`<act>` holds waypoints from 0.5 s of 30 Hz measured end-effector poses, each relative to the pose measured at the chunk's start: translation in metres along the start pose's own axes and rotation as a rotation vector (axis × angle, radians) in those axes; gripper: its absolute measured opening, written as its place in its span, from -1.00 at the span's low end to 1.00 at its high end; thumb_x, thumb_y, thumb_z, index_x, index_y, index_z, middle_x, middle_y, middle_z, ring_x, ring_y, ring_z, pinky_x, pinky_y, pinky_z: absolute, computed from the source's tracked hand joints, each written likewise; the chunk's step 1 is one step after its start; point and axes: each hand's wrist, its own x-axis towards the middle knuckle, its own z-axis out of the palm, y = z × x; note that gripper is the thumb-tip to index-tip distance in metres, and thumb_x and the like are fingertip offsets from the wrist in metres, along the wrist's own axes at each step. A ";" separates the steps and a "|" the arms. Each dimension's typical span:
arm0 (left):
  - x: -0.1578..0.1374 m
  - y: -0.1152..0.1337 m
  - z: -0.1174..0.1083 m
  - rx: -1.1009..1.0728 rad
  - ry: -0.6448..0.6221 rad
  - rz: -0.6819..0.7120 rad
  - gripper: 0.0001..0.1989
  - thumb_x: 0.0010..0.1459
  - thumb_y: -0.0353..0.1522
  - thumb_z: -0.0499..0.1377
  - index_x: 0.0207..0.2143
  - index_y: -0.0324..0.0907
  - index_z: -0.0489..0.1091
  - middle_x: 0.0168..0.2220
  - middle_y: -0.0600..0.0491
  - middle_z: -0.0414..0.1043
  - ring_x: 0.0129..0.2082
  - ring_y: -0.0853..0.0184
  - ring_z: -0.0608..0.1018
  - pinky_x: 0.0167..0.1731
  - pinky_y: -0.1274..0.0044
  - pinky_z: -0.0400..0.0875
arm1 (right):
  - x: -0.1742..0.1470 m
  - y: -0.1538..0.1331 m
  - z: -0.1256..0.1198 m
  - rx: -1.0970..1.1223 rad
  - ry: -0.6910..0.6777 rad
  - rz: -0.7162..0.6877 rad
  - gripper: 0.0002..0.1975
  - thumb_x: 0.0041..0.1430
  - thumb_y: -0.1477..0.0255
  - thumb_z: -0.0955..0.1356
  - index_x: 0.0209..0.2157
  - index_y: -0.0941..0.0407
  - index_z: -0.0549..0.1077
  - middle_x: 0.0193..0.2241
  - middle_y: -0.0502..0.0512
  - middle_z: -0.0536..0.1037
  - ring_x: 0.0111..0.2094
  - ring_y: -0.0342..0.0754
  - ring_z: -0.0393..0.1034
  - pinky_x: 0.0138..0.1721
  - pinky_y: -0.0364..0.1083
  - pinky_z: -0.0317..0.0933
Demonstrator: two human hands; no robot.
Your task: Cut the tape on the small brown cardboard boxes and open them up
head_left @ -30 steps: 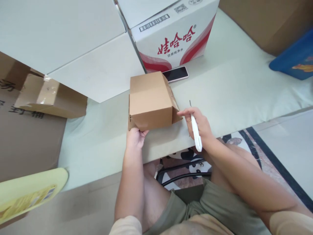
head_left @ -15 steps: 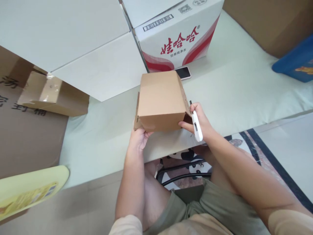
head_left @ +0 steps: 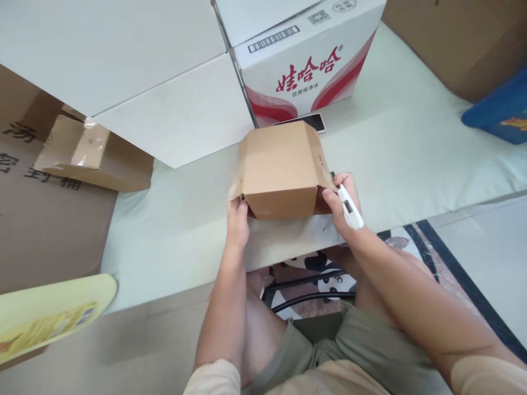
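Note:
A small brown cardboard box (head_left: 282, 164) is in front of me over the pale green cloth, with side flaps spread out left and right. My left hand (head_left: 237, 219) grips the lower left flap; its thumb is at the near corner. At the right flap is my right hand (head_left: 343, 203), its thumb pressed at the near right corner. That hand also holds a white box cutter (head_left: 351, 208), whose dark tip points away from me. The fingers beneath the flaps are partly hidden.
Behind the box a phone (head_left: 317, 122) lies against a white and red carton (head_left: 308, 71). Large white boxes (head_left: 173, 115) and a taped brown box (head_left: 102, 153) stand at left. A yellow container (head_left: 57, 312) is at lower left, a blue bin (head_left: 498, 112) at right.
The box's side flaps have spread outward and its top has tilted. My right hand has moved right with the box cutter, and my left hand has risen slightly along the left flap.

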 end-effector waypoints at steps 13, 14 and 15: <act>-0.002 -0.005 -0.013 -0.139 -0.137 -0.022 -0.37 0.03 0.18 0.32 -0.05 -0.06 0.59 0.01 -0.16 0.62 0.13 -0.02 0.61 0.15 0.18 0.51 | 0.001 -0.013 0.002 -0.062 0.173 -0.075 -0.55 0.17 0.09 0.44 -0.30 -0.02 0.10 -0.50 -0.14 0.23 -0.50 -0.12 0.13 -0.49 -0.10 0.04; -0.002 -0.005 -0.014 -0.136 -0.156 -0.031 -0.36 0.02 0.19 0.32 -0.05 -0.07 0.60 -0.01 -0.16 0.63 0.12 -0.01 0.62 0.15 0.18 0.51 | 0.001 -0.014 0.003 -0.062 0.176 -0.075 -0.55 0.17 0.08 0.44 -0.30 -0.02 0.10 -0.50 -0.14 0.25 -0.50 -0.13 0.15 -0.49 -0.10 0.05; -0.002 -0.004 -0.015 -0.131 -0.178 -0.041 -0.36 0.02 0.20 0.31 -0.06 -0.07 0.60 -0.03 -0.16 0.64 0.11 0.00 0.62 0.17 0.18 0.49 | 0.001 -0.015 0.003 -0.060 0.176 -0.072 -0.54 0.17 0.06 0.43 -0.30 -0.02 0.10 -0.49 -0.14 0.25 -0.50 -0.13 0.16 -0.49 -0.10 0.06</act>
